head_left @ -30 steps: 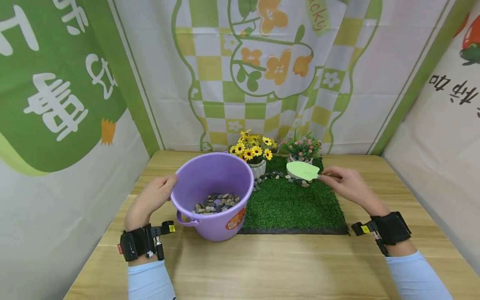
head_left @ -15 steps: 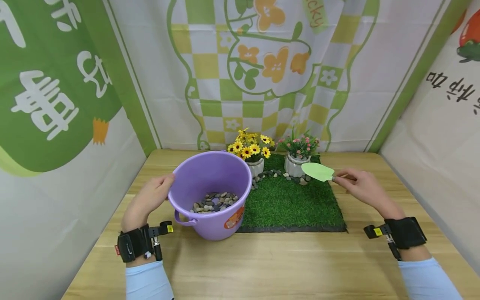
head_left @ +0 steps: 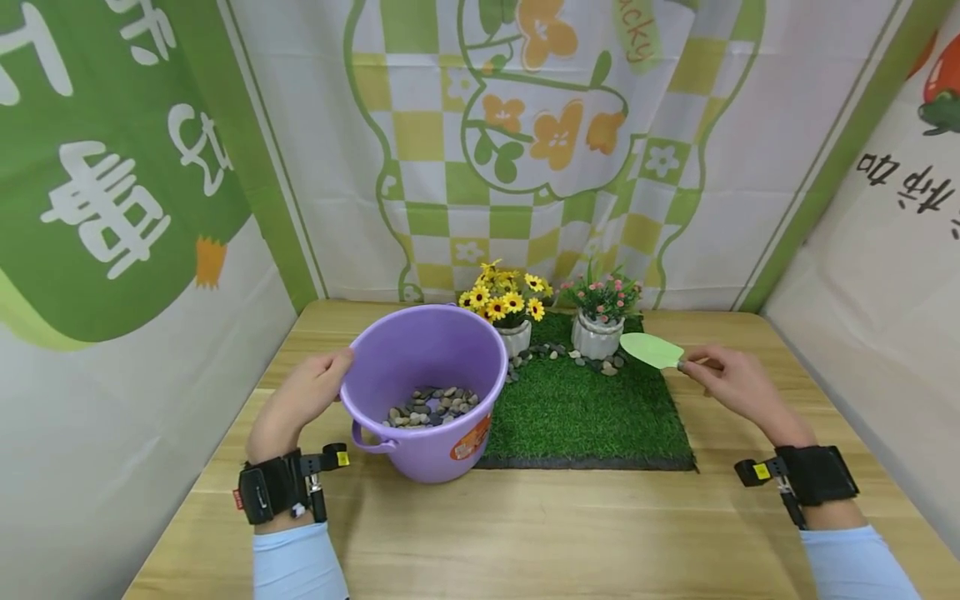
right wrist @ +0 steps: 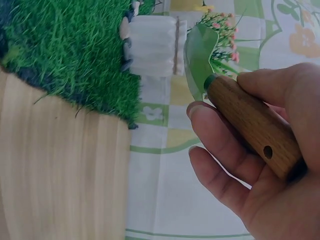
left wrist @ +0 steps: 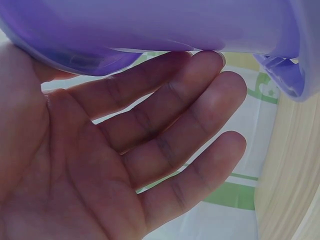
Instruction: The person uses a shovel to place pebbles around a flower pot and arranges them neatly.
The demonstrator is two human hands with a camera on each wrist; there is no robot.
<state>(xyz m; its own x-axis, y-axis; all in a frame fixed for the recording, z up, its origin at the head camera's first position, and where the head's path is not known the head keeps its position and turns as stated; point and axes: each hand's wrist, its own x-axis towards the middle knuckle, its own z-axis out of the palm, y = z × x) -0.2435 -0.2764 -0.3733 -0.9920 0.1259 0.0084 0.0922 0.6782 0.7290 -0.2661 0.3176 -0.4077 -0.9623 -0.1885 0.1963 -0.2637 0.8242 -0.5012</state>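
Observation:
My left hand [head_left: 303, 400] grips the rim of a purple bucket [head_left: 442, 446], thumb over the edge. In the left wrist view its fingers [left wrist: 200, 110] lie against the bucket's outer wall. Grey and tan pebbles [head_left: 431, 407] cover part of the bucket's bottom. My right hand [head_left: 738, 387] holds a small trowel [head_left: 651, 350] above the right edge of the artificial turf mat [head_left: 585, 417]. The trowel's light green blade points left. In the right wrist view thumb and fingers pinch its brown wooden handle [right wrist: 255, 120].
A white pot with yellow flowers [head_left: 504, 296] stands behind the bucket, which partly hides it. To its right is a pot of pink flowers [head_left: 600, 300]. More pebbles [head_left: 600, 364] line the pots' front on the turf. A wooden table [head_left: 525, 533] bears everything; printed cloth walls [head_left: 517, 225] surround it.
My right hand has moved to the right with the trowel, uncovering the pink-flower pot. The left hand and the bucket have stayed in place.

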